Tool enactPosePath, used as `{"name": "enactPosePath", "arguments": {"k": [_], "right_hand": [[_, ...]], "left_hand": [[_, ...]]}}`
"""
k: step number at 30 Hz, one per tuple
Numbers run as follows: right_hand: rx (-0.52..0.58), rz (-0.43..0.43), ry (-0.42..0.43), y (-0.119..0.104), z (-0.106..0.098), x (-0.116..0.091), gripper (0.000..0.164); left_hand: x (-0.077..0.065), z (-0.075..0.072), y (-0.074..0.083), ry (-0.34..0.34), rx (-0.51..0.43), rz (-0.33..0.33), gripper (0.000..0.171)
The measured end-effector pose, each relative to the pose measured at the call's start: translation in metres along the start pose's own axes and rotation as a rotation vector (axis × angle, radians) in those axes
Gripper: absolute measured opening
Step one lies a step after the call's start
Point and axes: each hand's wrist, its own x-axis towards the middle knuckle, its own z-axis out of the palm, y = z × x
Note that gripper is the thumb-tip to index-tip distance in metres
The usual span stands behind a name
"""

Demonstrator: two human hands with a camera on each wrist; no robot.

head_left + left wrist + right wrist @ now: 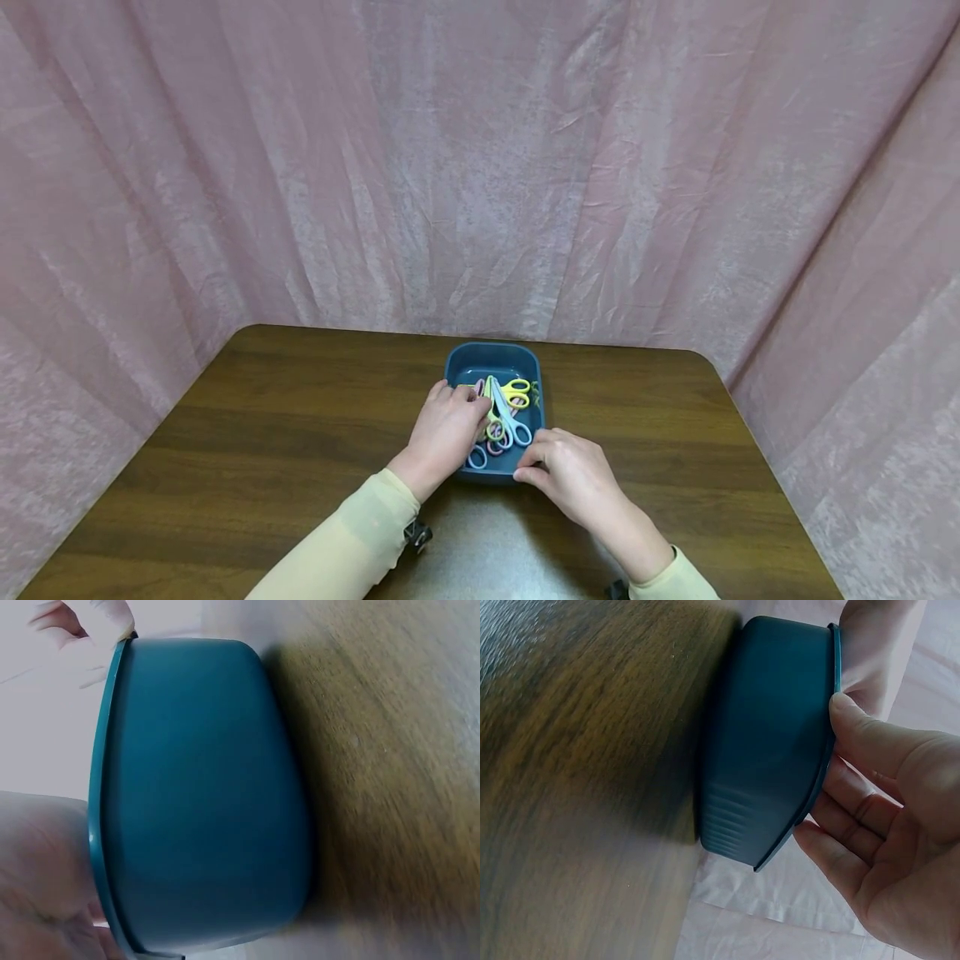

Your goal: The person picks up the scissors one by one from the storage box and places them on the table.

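A dark blue-green plastic bin [491, 349] stands on the table with several pairs of scissors inside. Among them are light blue scissors [504, 412], yellow scissors [517, 385] and green scissors [494, 429]. My left hand [446, 425] reaches over the bin's left side, fingers down among the scissors; its fingertips are hidden, so what they hold is unclear. At the near right corner, my right hand [567, 471] grips the bin's rim. In the right wrist view its thumb [870, 735] presses the rim's outside, with the other fingers on the far side.
The brown wooden table [300, 433] extends around the bin on both sides. Pink curtains [480, 167] hang behind the table's far edge and along its sides. Something small and green [535, 393] lies against the bin's right inner wall.
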Motion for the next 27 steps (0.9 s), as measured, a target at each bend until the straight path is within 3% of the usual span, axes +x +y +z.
{"name": "enactPosePath", "arguments": {"k": [13,27], "right_hand": [[-0.003,0.017,-0.018,0.0,0.001,0.0,0.013],[0.008,0.019,-0.019,0.0,0.0,0.0,0.013]], "left_hand": [[-0.012,-0.007,-0.01,0.127,-0.075,0.036,0.014],[-0.022,-0.017,-0.019,0.23,-0.128,0.014,0.011]]}}
